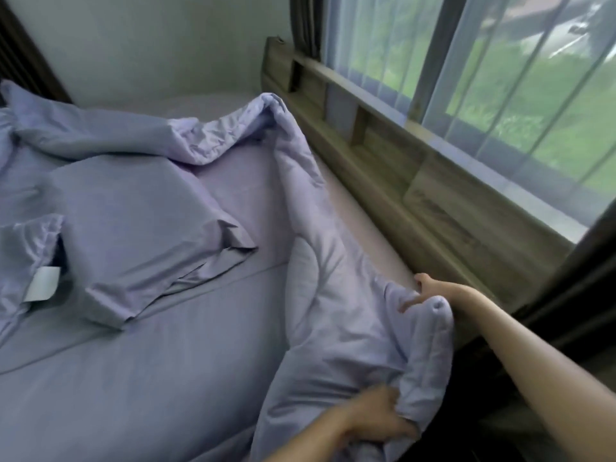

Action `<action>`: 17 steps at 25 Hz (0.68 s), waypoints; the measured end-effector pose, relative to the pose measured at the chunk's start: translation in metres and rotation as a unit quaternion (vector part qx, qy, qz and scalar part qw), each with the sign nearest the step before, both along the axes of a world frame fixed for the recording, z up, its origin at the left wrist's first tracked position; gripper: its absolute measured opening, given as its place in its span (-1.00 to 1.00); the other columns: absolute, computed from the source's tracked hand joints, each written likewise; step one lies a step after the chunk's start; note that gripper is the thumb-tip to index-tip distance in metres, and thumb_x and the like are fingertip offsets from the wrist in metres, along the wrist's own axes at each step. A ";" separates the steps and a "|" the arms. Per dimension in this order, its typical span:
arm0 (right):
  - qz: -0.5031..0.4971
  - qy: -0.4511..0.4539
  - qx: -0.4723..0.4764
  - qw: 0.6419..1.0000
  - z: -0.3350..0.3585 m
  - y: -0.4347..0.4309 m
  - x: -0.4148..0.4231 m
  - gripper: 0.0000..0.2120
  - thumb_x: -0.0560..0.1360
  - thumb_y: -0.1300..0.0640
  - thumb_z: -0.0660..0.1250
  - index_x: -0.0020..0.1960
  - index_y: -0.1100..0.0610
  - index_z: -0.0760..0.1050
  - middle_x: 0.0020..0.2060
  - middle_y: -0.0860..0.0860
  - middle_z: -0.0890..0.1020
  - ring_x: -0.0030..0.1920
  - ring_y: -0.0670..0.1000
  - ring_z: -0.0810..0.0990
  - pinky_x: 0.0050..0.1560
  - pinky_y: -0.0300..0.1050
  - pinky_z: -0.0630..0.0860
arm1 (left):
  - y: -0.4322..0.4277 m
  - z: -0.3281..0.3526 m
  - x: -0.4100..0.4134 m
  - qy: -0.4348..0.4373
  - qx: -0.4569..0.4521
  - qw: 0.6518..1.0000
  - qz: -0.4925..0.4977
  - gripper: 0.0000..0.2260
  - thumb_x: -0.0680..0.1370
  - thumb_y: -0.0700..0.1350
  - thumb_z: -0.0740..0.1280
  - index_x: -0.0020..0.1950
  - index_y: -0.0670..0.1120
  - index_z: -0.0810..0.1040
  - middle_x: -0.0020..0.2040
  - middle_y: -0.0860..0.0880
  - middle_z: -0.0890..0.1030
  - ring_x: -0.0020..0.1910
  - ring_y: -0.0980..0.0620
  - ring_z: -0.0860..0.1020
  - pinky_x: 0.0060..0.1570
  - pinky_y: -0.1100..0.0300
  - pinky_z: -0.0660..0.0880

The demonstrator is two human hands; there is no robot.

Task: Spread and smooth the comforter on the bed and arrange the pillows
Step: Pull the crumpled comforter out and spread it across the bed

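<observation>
A lilac comforter (336, 295) lies bunched along the right side of the bed, running from the far corner down to my hands. My right hand (430, 291) grips its folded edge beside the wooden headboard. My left hand (380, 418) grips the same edge lower down, near the bottom of the view. A lilac pillow (140, 228) lies flat on the sheet at the middle left. A second pillow (23, 261) with a white tag sits at the left edge, partly cut off.
The lilac fitted sheet (133, 378) covers the mattress. A wooden headboard with open niches (416, 195) runs along the right, under a window with sheer curtains (500, 78). A dark curtain (573, 295) hangs at the near right. A white wall (150, 45) stands behind the bed.
</observation>
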State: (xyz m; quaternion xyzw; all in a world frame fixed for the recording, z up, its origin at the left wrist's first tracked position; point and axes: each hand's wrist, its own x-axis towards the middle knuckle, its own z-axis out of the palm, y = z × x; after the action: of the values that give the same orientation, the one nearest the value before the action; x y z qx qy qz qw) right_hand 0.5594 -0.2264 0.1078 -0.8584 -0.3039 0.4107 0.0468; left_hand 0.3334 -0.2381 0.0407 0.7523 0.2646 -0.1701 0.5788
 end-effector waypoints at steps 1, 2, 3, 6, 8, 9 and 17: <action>0.014 -0.054 -0.029 0.998 -0.009 -0.013 0.015 -0.46 0.48 0.08 0.39 0.38 0.26 0.34 0.28 0.19 0.51 0.25 0.19 0.51 0.17 -0.04 0.43 | -0.016 0.003 0.012 -0.027 0.027 0.998 -0.051 -0.62 0.47 -0.04 0.35 0.26 -0.12 0.47 0.08 -0.09 0.55 0.13 -0.06 0.53 0.04 0.21 0.38; 0.014 -0.098 -0.041 0.994 -0.012 -0.026 0.031 -0.58 0.48 0.11 0.36 0.29 0.26 0.46 0.23 0.22 0.56 0.22 0.19 0.54 0.10 -0.07 0.45 | -0.029 0.007 0.022 -0.053 0.048 0.992 -0.102 -0.64 0.46 -0.01 0.32 0.21 -0.11 0.49 0.09 -0.12 0.57 0.14 -0.10 0.55 0.02 0.19 0.41; -0.004 -0.130 -0.046 0.990 -0.009 -0.043 0.050 -0.64 0.46 0.10 0.35 0.21 0.23 0.53 0.17 0.23 0.59 0.17 0.19 0.57 0.03 -0.08 0.46 | -0.039 0.008 0.035 -0.085 0.069 0.985 -0.137 -0.63 0.43 0.04 0.29 0.18 -0.09 0.49 0.10 -0.14 0.59 0.11 -0.11 0.56 0.01 0.16 0.45; -0.060 -0.241 -0.055 0.967 0.019 -0.093 0.098 -0.71 0.44 0.04 0.28 0.11 0.13 0.54 0.14 0.23 0.59 0.12 0.21 0.59 -0.06 -0.11 0.44 | -0.040 0.006 0.067 -0.177 0.112 0.970 -0.127 -0.64 0.46 -0.02 0.33 0.23 -0.07 0.50 0.13 -0.14 0.60 0.04 -0.03 0.57 0.03 0.18 0.46; -0.072 -0.291 -0.056 0.952 0.029 -0.121 0.122 -0.76 0.43 0.05 0.28 0.04 0.11 0.53 0.08 0.22 0.60 0.06 0.22 0.60 -0.09 -0.10 0.46 | -0.032 -0.003 0.086 -0.259 0.217 0.940 -0.041 -0.63 0.49 -0.06 0.31 0.29 -0.04 0.50 0.18 -0.06 0.61 0.11 0.00 0.56 0.13 0.18 0.46; -0.072 -0.306 -0.053 0.948 0.027 -0.131 0.129 -0.77 0.43 0.06 0.28 0.03 0.13 0.53 0.05 0.22 0.61 0.03 0.22 0.61 -0.10 -0.09 0.47 | -0.023 -0.012 0.095 -0.291 0.276 0.916 0.023 -0.65 0.48 -0.06 0.28 0.27 -0.02 0.52 0.16 -0.02 0.62 0.12 0.02 0.56 0.13 0.16 0.47; -0.107 -0.205 0.025 0.973 -0.063 -0.156 0.139 -0.77 0.48 0.07 0.24 0.07 0.18 0.43 0.04 0.22 0.55 -0.04 0.19 0.58 -0.07 -0.07 0.51 | 0.067 -0.052 0.092 0.155 0.412 0.894 0.081 -0.48 0.57 -0.01 0.15 0.51 -0.09 0.17 0.53 -0.10 0.17 0.50 -0.09 0.17 0.43 -0.02 0.18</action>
State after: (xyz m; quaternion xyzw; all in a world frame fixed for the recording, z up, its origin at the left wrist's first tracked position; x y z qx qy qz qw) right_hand 0.6979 -0.3825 0.0445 -0.9503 -0.2239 0.2107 0.0488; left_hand 0.4255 -0.1706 -0.0111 0.8631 0.4579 -0.1130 0.1806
